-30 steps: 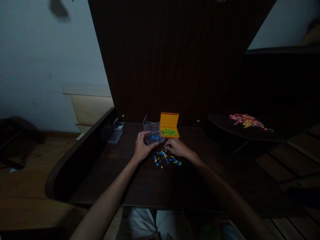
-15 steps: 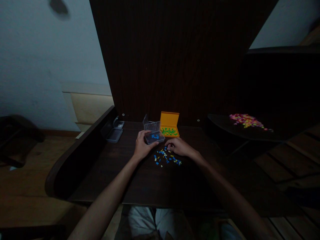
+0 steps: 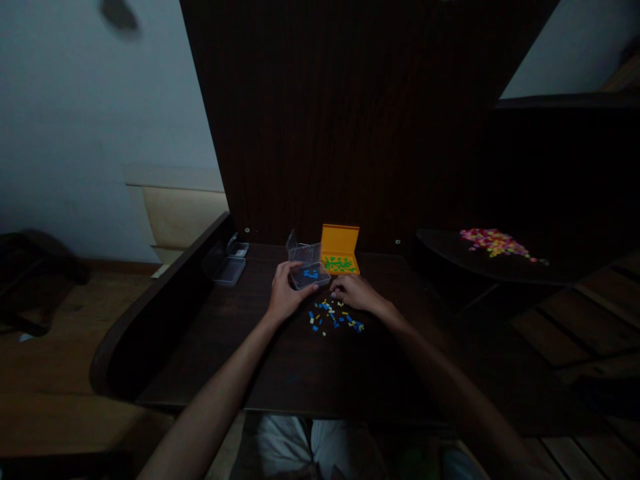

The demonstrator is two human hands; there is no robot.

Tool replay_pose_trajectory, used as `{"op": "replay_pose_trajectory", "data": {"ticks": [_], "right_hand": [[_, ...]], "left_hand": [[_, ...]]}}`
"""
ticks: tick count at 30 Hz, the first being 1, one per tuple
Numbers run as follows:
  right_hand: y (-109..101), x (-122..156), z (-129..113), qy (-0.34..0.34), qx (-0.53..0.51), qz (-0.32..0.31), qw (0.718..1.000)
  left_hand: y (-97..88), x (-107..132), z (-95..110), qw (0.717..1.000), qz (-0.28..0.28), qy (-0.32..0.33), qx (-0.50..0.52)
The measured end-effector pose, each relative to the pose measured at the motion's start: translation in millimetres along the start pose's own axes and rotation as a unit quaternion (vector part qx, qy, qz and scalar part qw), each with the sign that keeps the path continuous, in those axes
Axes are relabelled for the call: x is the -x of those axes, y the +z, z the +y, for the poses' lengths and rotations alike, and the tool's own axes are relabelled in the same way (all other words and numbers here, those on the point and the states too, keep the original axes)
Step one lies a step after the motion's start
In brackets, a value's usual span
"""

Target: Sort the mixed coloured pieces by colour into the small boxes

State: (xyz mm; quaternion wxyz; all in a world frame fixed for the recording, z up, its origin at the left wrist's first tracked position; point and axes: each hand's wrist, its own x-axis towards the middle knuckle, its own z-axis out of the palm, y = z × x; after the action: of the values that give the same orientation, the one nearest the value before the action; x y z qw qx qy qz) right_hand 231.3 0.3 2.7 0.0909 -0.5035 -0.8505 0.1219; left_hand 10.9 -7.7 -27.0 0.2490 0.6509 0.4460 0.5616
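Box [image 3: 310, 275] of clear plastic sits clasped in left hand [image 3: 284, 298]; right hand [image 3: 356, 293] curls over tiny chips [image 3: 334, 317], grip unclear.

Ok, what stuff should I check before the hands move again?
1. Small clear plastic box open: ok, its lid stands up and blue pieces lie inside.
2. Left hand steadying that box: ok, its fingers grip the near left side.
3. Right hand at the loose blue and yellow pieces: ok, its fingertips are at the pile's far edge.
4. A piece pinched in the right hand: cannot tell, too dark and small.
5. Orange plastic box open: ok, green pieces lie inside.
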Motion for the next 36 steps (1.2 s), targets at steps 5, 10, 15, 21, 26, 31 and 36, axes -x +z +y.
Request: {"op": "replay_pose_trajectory", "data": {"ticks": [5,10,15,21,26,31,36], "right_hand": [[-3.8,-0.4,1.5,0.006,-0.002,-0.02,1.0],[-5.7,1.1,-3.5,0.008,0.021,-0.032,0.999],[-6.7,2.4,-11.8,0.022,0.061,-0.027,0.997],[-4.9,0.4,-13.0,0.007,0.093,-0.033,0.995],[-2.9,0.1,-11.7,0.0,0.093,-0.027,0.995],[2.8,-0.9,-4.2,-0.042,0.059,-0.004,0.997],[7.7,-2.2,0.8,-0.07,0.047,0.0,0.996]], "left_hand": [[-0.6,-0.3,2.7,1.0,-0.004,-0.006,-0.004],[0.3,-0.5,1.5,1.0,-0.005,-0.01,-0.002],[0.3,-0.5,0.2,1.0,-0.004,-0.007,0.001],[0.0,-0.1,-0.4,1.0,-0.004,0.004,-0.008],[0.7,0.0,-1.3,1.0,-0.001,0.002,-0.002],[-0.1,-0.4,1.4,1.0,-0.001,-0.006,0.003],[-1.1,-0.9,1.7,1.0,0.002,-0.002,-0.006]]}}
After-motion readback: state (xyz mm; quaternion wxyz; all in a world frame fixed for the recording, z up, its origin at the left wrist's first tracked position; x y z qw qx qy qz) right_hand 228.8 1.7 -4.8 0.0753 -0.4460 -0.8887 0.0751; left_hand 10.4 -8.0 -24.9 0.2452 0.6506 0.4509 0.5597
